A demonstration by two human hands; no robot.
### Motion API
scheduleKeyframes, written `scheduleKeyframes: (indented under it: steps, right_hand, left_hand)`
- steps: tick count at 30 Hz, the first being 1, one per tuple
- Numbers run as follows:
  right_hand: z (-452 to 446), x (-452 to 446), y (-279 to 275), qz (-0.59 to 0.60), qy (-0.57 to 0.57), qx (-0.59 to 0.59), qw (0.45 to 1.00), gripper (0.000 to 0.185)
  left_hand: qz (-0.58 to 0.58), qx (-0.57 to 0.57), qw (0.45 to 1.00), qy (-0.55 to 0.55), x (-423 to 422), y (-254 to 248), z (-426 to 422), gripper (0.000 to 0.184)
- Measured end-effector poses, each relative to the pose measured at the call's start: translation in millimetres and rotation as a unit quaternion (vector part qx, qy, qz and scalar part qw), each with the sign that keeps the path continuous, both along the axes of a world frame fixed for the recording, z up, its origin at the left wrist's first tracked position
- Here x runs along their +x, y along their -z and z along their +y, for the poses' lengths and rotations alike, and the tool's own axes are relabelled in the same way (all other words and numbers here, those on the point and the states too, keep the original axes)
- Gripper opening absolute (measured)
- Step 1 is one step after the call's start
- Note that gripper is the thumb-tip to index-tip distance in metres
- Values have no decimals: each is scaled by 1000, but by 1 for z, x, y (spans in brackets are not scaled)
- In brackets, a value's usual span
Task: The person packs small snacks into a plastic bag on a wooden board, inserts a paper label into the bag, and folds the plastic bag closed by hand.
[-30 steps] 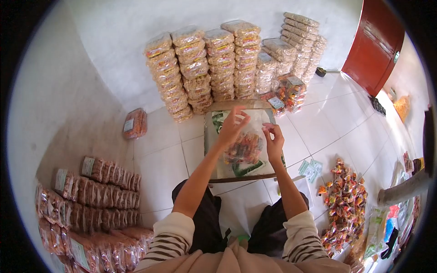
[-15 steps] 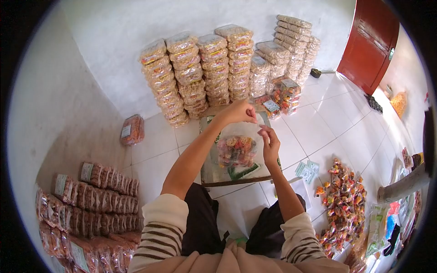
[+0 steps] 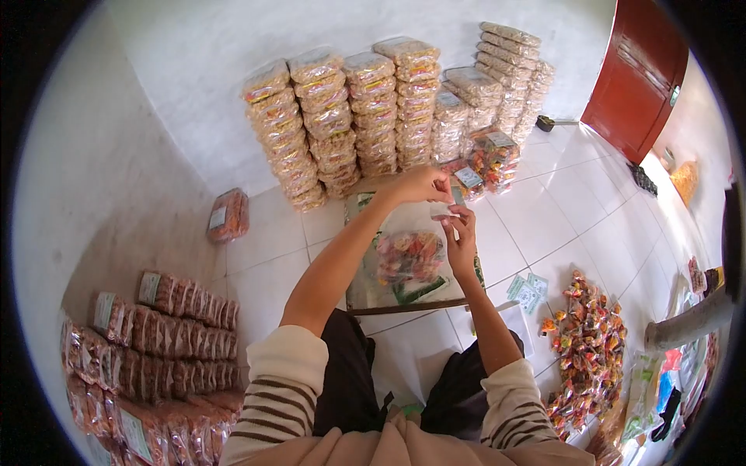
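A clear plastic bag [image 3: 409, 258] with red and orange wrapped pieces inside lies on a low table [image 3: 365, 295]. Its loose upper end stretches toward the far right of the table. My left hand [image 3: 426, 185] pinches at this end, thumb and fingertips together. Close by, my right hand [image 3: 460, 227] is also closed at the plastic, fingers bent. A pale, whitish bit of the plastic shows between the two hands. A green printed piece [image 3: 423, 290] lies by the bag's near side.
Tall stacks of snack packs [image 3: 334, 116] stand against the wall. Filled packs with labels [image 3: 494, 161] sit behind the table. Brown packs [image 3: 155, 342] are piled at left, with one pack [image 3: 228, 216] apart. Loose wrapped pieces [image 3: 587, 349] and label sheets [image 3: 528, 293] lie on the floor at right.
My hands have come closer together at the bag's upper end, and a whitish bit of plastic now shows between them. The whole view has shifted slightly.
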State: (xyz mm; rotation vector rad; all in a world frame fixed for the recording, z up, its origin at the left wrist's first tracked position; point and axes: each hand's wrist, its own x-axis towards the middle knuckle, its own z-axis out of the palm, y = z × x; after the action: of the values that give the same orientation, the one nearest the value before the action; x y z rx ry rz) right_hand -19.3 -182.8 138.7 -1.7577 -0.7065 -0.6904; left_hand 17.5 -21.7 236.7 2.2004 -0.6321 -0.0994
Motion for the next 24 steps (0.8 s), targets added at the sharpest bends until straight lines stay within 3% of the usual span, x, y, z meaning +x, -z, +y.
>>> scheduleKeyframes:
  steps: [4, 6, 10, 13, 16, 18, 21, 24]
  right_hand:
    - [4, 6, 0, -39, 16, 27, 999, 11]
    - [4, 11, 7, 168, -134, 108, 971, 10]
    - [9, 19, 20, 155, -147, 140, 967, 8]
    - [3, 15, 8, 188, -183, 138, 955, 13]
    - [-6, 7, -4, 243, -276, 271, 889, 21]
    - [-20, 17, 14, 310, -273, 98, 906, 26]
    - [-27, 24, 35, 378, -311, 115, 864, 24]
    - [-26, 30, 49, 397, -287, 116, 864, 19]
  left_hand:
    - [2, -68, 998, -7, -21, 1, 0, 28]
    - [-102, -37, 989, -96, -41, -3, -3, 33]
    - [-134, 20, 982, -133, -47, 8, -1, 29]
    - [-48, -12, 996, -78, -40, 9, -2, 26]
    - [-99, -55, 987, -111, -41, 10, -5, 22]
    - [-109, -59, 985, -121, -42, 9, -6, 19]
    - [-121, -29, 983, -136, -43, 7, -7, 15]
    - [-104, -29, 986, -130, -40, 10, -7, 13]
